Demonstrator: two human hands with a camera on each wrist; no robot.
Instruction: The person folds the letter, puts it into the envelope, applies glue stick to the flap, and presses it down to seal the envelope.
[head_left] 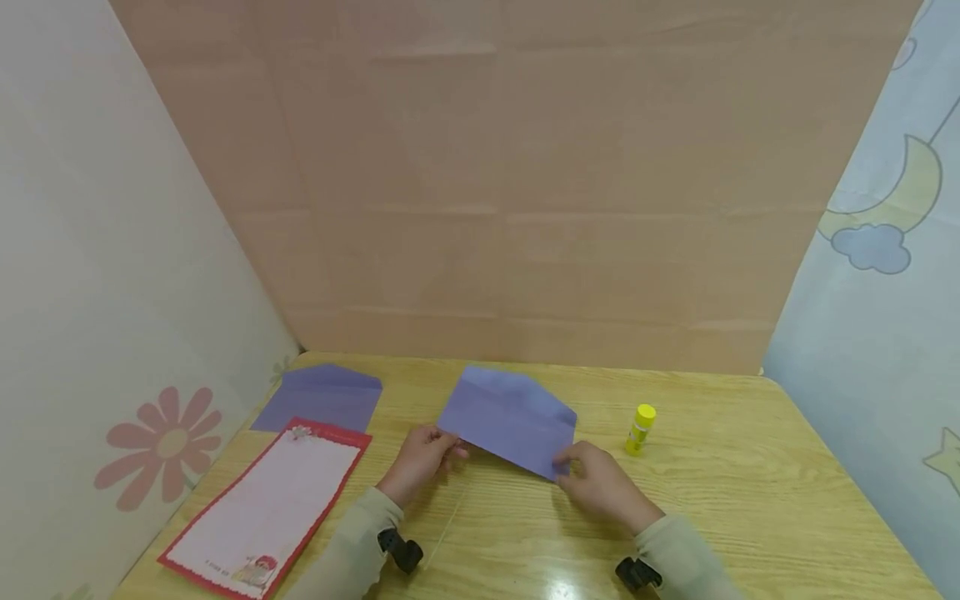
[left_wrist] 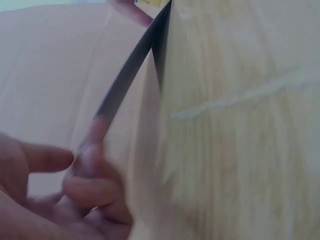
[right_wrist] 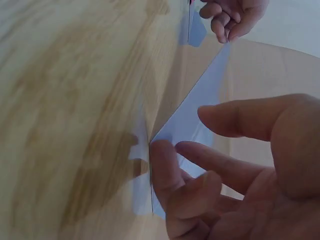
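A purple envelope (head_left: 510,421) with its pointed flap away from me is at the middle of the table, its left side tilted up off the wood. My left hand (head_left: 422,458) pinches the lower left corner between thumb and fingers; in the left wrist view the envelope (left_wrist: 127,75) appears nearly edge-on. At the lower right corner, fingers of my right hand (head_left: 596,483) touch the paper. The right wrist view shows that thumb (right_wrist: 220,117) standing apart from the envelope (right_wrist: 192,112), with the fingertips against its edge.
A second purple envelope (head_left: 322,400) lies at the back left. In front of it is a red-bordered sheet (head_left: 270,500) with a pale middle. A yellow glue stick (head_left: 640,429) stands right of my right hand. Brown paper (head_left: 495,208) covers the wall behind the table.
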